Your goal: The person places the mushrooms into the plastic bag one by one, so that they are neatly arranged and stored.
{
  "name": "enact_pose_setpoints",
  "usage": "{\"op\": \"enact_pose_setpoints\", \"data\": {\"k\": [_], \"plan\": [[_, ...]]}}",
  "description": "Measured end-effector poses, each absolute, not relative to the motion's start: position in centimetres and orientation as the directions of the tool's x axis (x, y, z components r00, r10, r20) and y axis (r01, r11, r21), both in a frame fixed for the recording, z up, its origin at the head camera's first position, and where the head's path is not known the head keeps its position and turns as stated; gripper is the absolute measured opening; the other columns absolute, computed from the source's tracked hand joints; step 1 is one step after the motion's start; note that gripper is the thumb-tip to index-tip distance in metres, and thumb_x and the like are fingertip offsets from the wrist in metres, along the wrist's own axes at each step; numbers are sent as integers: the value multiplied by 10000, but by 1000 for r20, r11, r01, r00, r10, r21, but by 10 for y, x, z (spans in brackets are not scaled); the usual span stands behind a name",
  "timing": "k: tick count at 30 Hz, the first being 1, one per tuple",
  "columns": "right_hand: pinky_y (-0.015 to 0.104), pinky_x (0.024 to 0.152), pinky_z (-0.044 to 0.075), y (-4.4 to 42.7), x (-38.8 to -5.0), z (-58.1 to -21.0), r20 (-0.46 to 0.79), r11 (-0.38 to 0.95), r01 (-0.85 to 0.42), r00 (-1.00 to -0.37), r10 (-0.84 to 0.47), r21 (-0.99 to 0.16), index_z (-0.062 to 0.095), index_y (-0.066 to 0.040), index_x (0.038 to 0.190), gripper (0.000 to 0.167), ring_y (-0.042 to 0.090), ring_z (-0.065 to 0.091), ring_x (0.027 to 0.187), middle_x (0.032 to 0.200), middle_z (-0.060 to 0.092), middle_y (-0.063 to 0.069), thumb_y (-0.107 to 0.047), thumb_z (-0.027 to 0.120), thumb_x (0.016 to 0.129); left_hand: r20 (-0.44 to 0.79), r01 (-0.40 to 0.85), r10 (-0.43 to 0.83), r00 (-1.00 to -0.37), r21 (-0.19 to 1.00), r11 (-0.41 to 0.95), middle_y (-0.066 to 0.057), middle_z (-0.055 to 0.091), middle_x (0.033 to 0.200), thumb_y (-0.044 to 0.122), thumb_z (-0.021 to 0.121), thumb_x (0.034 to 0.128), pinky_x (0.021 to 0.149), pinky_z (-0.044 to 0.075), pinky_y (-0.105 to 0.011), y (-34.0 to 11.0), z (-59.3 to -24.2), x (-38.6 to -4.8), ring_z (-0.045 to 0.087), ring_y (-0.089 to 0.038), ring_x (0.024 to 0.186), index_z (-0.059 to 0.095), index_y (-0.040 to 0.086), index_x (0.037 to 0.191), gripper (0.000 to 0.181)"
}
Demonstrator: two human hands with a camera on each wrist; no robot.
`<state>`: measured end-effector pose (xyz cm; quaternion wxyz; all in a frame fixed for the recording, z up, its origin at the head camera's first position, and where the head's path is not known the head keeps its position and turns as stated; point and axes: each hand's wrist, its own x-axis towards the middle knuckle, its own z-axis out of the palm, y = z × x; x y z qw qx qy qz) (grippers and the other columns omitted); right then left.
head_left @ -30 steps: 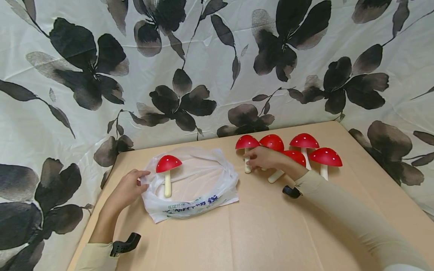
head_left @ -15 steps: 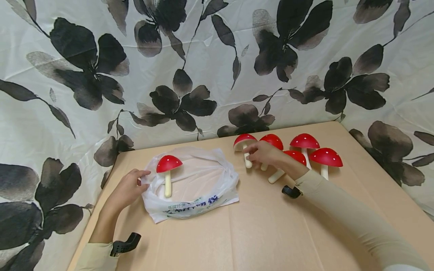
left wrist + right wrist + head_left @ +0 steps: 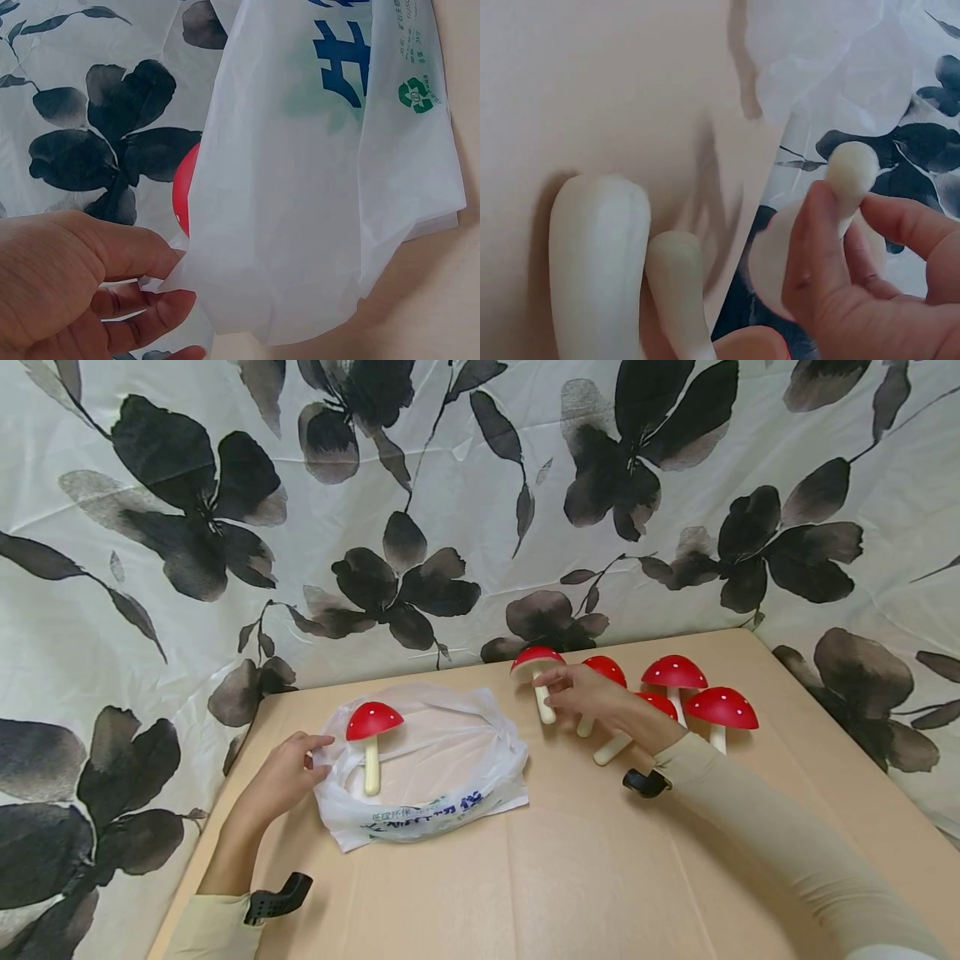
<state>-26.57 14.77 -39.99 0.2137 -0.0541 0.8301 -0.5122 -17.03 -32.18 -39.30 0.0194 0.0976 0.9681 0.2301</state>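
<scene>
My left hand (image 3: 288,774) pinches the left rim of a white plastic bag (image 3: 442,817); the left wrist view has the bag edge (image 3: 176,279) between thumb and fingers. One red-capped mushroom (image 3: 372,722) with a pale stem lies in the bag's opening. At the right, my right hand (image 3: 592,697) pinches the stem of another mushroom (image 3: 537,658), its cap tipped back so the pale underside shows. In the right wrist view, thumb and fingers grip that stem (image 3: 853,171) near its rounded end.
Several more mushrooms lie right of and under my right hand, including ones at the back (image 3: 673,672) and right (image 3: 722,708). A floral cloth (image 3: 465,468) hangs behind the wooden table (image 3: 480,893).
The mushroom in my right hand has risen and shifted slightly left and back, its cap tilting to show the underside. My left hand and the bag have stayed in place.
</scene>
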Motion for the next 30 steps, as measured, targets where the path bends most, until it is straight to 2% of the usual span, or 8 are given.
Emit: {"op": "enact_pose_setpoints", "data": {"k": [4,8,15,24,30], "plan": [[520,1061,466,149,-268,-400,-294,358,163,-888,-353,-920,563,-117,1430,482,327,554,1190,1326,550,161,-112,674,962,-1,177,199,-980,446,877,-154,590,972,-23,702,857,628,447,-270,-322,-394,-171,533,-230,800,629,-114,1257,417],[509,1061,465,149,-268,-400,-262,284,155,-882,-391,-946,551,-99,1439,493,313,544,1198,1334,542,170,-96,676,962,3,181,201,-980,445,877,-152,590,968,-20,702,856,632,448,-273,-323,-395,-172,536,-231,801,629,-115,1256,418],[344,939,557,143,-266,-392,-196,267,81,-878,-436,-960,556,-95,1428,487,308,539,1217,1326,560,158,-71,677,957,-3,175,198,-980,449,876,-151,587,971,-13,701,863,624,447,-267,-323,-394,-172,532,-233,805,626,-112,1263,419],[433,1005,519,135,-262,-379,-125,228,4,-847,-517,-974,529,-54,1440,489,308,550,1214,1340,558,169,-87,661,970,-8,170,194,-981,446,879,-158,591,987,-10,702,866,620,448,-263,-322,-394,-171,535,-233,810,626,-109,1264,418],[360,947,555,127,-258,-370,-99,223,-29,-836,-539,-974,560,-108,1415,466,299,559,1189,1305,572,142,-139,675,964,-6,172,194,-981,443,880,-150,586,972,-9,701,867,620,447,-268,-321,-393,-171,534,-234,808,626,-106,1267,419]]}}
